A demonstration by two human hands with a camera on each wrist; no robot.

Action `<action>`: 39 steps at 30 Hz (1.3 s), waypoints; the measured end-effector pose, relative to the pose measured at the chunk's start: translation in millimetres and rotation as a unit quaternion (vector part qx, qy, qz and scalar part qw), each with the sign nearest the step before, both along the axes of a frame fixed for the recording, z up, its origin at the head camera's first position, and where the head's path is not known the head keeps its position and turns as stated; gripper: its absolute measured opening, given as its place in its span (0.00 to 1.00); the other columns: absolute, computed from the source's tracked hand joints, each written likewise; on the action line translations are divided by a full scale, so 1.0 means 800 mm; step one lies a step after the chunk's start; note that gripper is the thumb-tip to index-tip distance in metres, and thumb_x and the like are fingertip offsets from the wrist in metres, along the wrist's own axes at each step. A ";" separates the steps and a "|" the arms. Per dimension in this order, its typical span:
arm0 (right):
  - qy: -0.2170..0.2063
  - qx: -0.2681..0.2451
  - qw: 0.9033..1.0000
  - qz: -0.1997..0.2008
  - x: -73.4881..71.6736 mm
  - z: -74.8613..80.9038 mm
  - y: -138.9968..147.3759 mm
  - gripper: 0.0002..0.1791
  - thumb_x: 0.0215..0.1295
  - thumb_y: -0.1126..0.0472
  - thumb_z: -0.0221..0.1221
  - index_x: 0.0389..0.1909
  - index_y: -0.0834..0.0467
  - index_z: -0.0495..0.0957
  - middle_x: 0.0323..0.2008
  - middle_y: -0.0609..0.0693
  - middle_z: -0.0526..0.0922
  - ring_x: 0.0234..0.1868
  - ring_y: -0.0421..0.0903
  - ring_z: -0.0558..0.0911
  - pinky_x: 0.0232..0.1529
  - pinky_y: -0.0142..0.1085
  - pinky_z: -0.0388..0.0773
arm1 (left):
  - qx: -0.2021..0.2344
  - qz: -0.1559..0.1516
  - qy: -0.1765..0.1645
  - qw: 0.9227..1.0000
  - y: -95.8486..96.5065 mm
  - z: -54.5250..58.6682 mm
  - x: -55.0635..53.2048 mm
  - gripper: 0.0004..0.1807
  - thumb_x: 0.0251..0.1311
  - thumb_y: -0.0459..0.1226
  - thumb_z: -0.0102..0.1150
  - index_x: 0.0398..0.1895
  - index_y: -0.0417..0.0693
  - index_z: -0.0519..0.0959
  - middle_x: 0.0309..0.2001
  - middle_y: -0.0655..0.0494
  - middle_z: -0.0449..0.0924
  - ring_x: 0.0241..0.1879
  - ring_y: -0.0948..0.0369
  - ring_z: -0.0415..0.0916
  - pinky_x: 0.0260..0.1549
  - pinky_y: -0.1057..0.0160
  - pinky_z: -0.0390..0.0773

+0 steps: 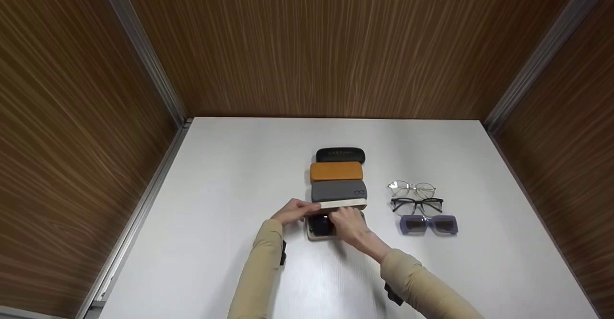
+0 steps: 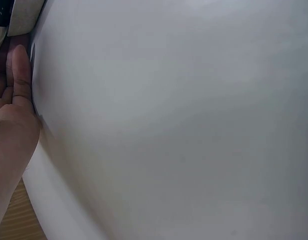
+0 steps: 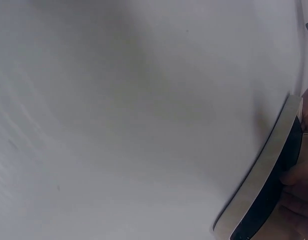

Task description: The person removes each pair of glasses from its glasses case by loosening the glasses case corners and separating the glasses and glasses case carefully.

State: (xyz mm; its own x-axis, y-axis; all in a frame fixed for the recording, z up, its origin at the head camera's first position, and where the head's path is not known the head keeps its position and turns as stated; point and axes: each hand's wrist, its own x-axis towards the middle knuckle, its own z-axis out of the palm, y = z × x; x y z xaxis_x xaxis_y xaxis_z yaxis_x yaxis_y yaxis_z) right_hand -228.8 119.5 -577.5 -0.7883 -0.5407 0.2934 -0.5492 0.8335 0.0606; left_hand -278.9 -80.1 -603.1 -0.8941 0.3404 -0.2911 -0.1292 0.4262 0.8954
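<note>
An open, light-coloured glasses case (image 1: 312, 237) lies nearest the person, with dark sunglasses (image 1: 320, 225) inside. At its left side my left hand (image 1: 292, 211) holds the raised lid (image 1: 343, 204) by its edge; in the left wrist view, the left hand (image 2: 15, 82) shows beside the pale case (image 2: 23, 17). My right hand (image 1: 349, 223) reaches into the case from the right, fingers curled on the sunglasses. The right wrist view has right-hand fingers (image 3: 298, 175) against a dark lens (image 3: 266, 207) within the case's pale rim (image 3: 263, 175). Some fingertips are hidden.
Behind the open case lie a grey case (image 1: 336, 190), an orange case (image 1: 336, 171) and a black case (image 1: 339, 155) in a column. To the right are thin-framed glasses (image 1: 425, 190), black-framed glasses (image 1: 416, 201) and purple sunglasses (image 1: 429, 224). Wood-grain panels (image 1: 307, 45) enclose the white table (image 1: 216, 189).
</note>
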 end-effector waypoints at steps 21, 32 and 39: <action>0.068 -0.043 0.995 0.053 0.011 0.015 0.015 0.08 0.48 0.72 0.68 0.21 0.57 0.80 0.24 0.53 0.85 0.23 0.47 0.82 0.22 0.43 0.80 | 0.008 0.006 -0.014 1.000 -0.001 0.002 -0.001 0.27 0.62 0.56 0.62 0.52 0.44 0.86 0.54 0.52 0.85 0.39 0.66 0.73 0.34 0.70 0.74; 0.042 -0.055 0.997 0.045 0.023 0.028 0.038 0.11 0.45 0.72 0.68 0.19 0.56 0.76 0.19 0.51 0.81 0.20 0.50 0.81 0.18 0.44 0.77 | 0.016 0.001 -0.012 1.000 -0.001 0.002 0.001 0.27 0.63 0.54 0.61 0.52 0.42 0.86 0.52 0.51 0.85 0.40 0.65 0.73 0.35 0.70 0.75; 0.011 -0.069 0.997 0.039 0.025 0.029 0.066 0.11 0.45 0.72 0.69 0.20 0.57 0.76 0.20 0.51 0.82 0.20 0.51 0.80 0.19 0.45 0.75 | 0.013 -0.004 -0.011 1.000 -0.002 0.000 0.000 0.26 0.64 0.54 0.61 0.52 0.43 0.86 0.53 0.52 0.86 0.38 0.66 0.72 0.37 0.71 0.75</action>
